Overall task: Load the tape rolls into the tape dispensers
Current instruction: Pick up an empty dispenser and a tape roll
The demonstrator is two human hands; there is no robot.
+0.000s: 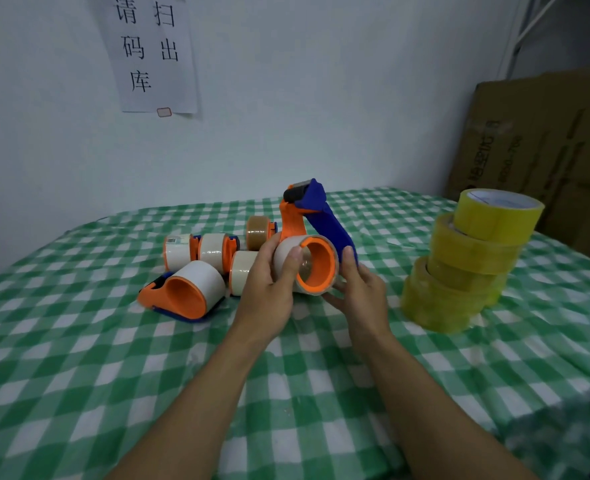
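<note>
Cardboard box [543, 150] stands at the far right against the wall, and a paper sign [151, 53] hangs on the wall at far left. The bench wears a green checked cloth [79, 358]. To the right a leaning stack of yellow tape rolls [466, 261] sits well apart from my hands. To the left lies a cluster of loaded dispensers [200, 268], one of them partly hidden behind my left hand.

The tape dispenser [292, 223] is raised over the middle of the cloth, between both hands. My left fingers [292, 263] curl round the tape roll [292, 243] on it, thumb across the roll's near edge. My right fingers [349, 263] grip the blue handle, thumb laid along it, the rest tucked under the roll.

The roll is pale and sits around the orange hub, whose open end faces me. An orange neck rises on the far side to a black roller and a blue guard.
</note>
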